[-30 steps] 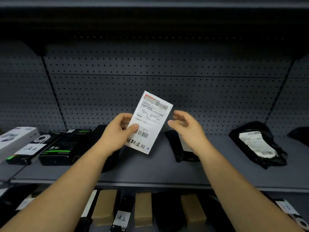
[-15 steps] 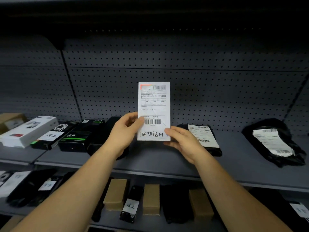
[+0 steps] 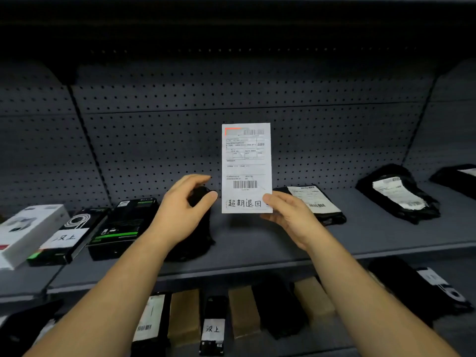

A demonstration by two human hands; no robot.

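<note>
A white shipping label (image 3: pixel 246 161) with barcodes and handwritten characters along its bottom stands upright in front of the pegboard. My right hand (image 3: pixel 286 215) pinches its lower right corner between thumb and fingers. My left hand (image 3: pixel 180 210) hovers just left of the label without touching it, its fingers loosely curved and holding nothing. A black bag (image 3: pixel 192 243) lies on the shelf behind that hand, partly hidden by it.
On the grey shelf (image 3: pixel 257 243), a white box (image 3: pixel 25 233) and black boxes (image 3: pixel 121 228) lie at the left. Black bags with labels (image 3: pixel 313 202) (image 3: pixel 398 194) lie at the right. The lower shelf holds brown boxes (image 3: pixel 243 310) and dark packages.
My left hand let go of the label's left edge and drew a little to the left. The right hand now holds the label alone, still upright.
</note>
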